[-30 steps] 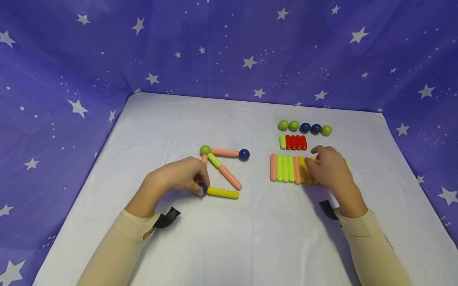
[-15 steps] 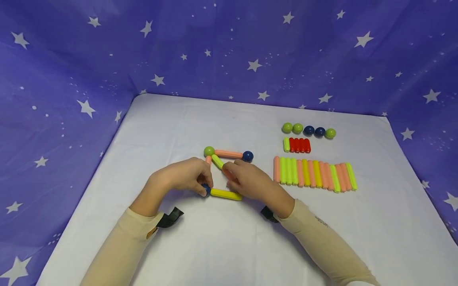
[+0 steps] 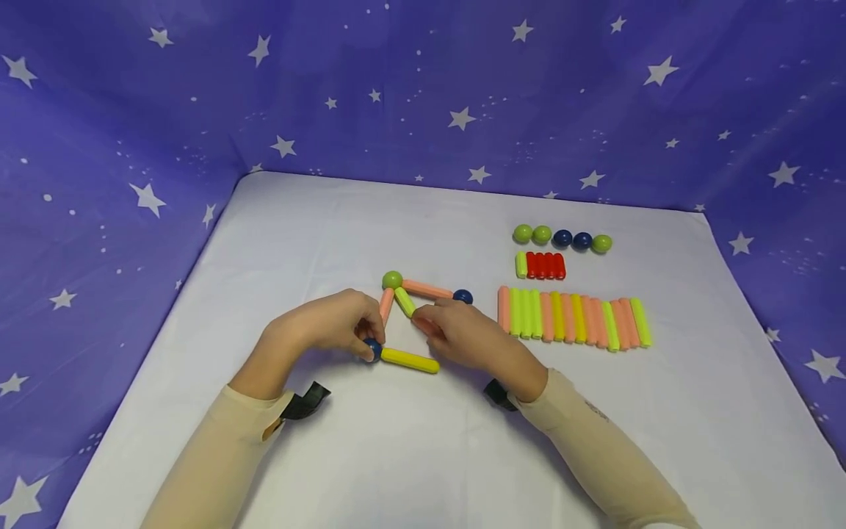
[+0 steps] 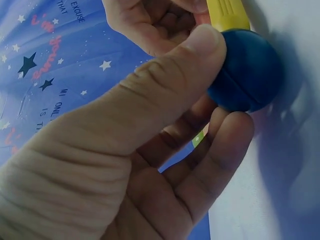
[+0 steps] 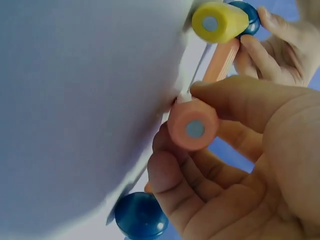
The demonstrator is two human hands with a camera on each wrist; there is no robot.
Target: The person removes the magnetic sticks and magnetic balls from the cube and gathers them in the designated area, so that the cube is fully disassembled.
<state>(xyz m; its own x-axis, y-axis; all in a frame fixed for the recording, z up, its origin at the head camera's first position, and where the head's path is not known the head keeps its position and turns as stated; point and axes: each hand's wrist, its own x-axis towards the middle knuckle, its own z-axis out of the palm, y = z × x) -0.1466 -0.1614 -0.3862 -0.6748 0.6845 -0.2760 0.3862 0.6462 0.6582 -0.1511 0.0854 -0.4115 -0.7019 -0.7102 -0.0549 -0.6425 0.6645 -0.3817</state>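
My left hand pinches a dark blue ball between thumb and fingers. A yellow magnetic stick points right from that ball. A pink stick runs from a green ball down toward the left hand. With thumb and fingertips my right hand pinches another pink stick, whose silvery end disc faces the right wrist camera. A short lime stick lies between this stick and the green ball. From the green ball a third pink stick reaches a second blue ball, partly covered by the right hand.
To the right lies a row of pink, lime and yellow sticks. Behind it sit several short red sticks beside a short lime one, then a line of green and blue balls. A purple star-patterned cloth surrounds the white table.
My right hand has come left from the stick row and grips the pink stick. The green ball and its attached sticks have shifted slightly right. The left hand stays on its blue ball.
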